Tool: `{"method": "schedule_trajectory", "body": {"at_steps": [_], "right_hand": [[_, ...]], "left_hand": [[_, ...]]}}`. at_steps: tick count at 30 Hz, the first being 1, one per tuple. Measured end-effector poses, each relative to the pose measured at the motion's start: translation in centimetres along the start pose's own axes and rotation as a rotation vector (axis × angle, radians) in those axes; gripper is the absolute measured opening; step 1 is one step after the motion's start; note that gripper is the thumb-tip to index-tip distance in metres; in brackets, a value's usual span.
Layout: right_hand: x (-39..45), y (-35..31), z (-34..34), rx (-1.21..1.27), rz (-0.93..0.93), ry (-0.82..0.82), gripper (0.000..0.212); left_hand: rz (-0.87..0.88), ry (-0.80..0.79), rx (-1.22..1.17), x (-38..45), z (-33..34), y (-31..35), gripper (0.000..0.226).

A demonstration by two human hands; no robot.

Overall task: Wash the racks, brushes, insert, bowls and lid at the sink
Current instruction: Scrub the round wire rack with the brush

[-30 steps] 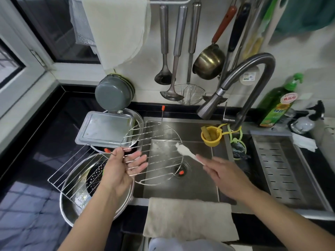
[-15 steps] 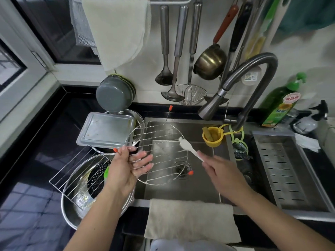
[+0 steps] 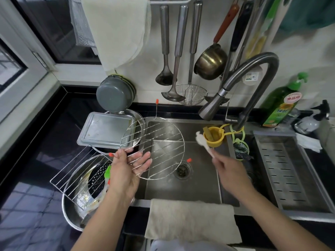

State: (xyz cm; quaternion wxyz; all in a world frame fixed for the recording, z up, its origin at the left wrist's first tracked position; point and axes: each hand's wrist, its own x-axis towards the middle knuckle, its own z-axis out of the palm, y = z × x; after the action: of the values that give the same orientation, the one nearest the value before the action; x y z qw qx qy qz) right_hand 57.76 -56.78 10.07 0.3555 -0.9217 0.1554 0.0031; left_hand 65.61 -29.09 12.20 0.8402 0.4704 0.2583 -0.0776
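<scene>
I am early in the wash, as far as I can judge: no water runs from the tap [image 3: 235,87], and nearly everything waits its turn. My left hand [image 3: 126,167] holds the round rack [image 3: 163,142] tilted over the sink [image 3: 190,187], thumb curled over its rim, the other fingers lying straight and spread behind the wires. My right hand [image 3: 230,169] pinches the handle of a white brush [image 3: 201,140], its head raised just beside the yellow cup [image 3: 213,136] at the sink's back edge and apart from the rack. My guess is that this rack is being scrubbed, not finished.

Left of the sink, the square rack [image 3: 76,174] lies across a steel bowl [image 3: 72,211]. Inside that bowl sit the perforated insert [image 3: 96,180] and a green brush [image 3: 108,172]. Behind them the flat lid [image 3: 107,129] rests on another steel bowl [image 3: 139,116], and a grey bowl [image 3: 114,95] leans against the wall. All of these look unwashed to me, though I cannot tell for certain.

The round rack is thin bright wire: a ring crossed by parallel bars, with red-tipped legs, one pointing up at the back, one by the drain [image 3: 182,170]. The wires look wet or soapy in places; the blur keeps me from saying more.
</scene>
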Motion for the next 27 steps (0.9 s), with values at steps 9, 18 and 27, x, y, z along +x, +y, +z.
{"method": "schedule_trajectory", "body": {"at_steps": [9,18,27], "right_hand": [[-8.5,-5.3,3.7,-0.071,-0.281,-0.187,0.06],[-3.3,-6.8,6.5,-0.205,0.049,-0.061,0.071],[-6.3,-7.9,6.9,-0.044,-0.134,-0.282,0.065]], "left_hand": [[-0.058,0.065,0.085,-1.4,0.4,-3.1,0.03],[-0.019,0.015,0.064,-2.7,1.7,-4.5,0.04],[-0.106,-0.042,-0.039,-2.4,1.9,-4.0,0.042]]}}
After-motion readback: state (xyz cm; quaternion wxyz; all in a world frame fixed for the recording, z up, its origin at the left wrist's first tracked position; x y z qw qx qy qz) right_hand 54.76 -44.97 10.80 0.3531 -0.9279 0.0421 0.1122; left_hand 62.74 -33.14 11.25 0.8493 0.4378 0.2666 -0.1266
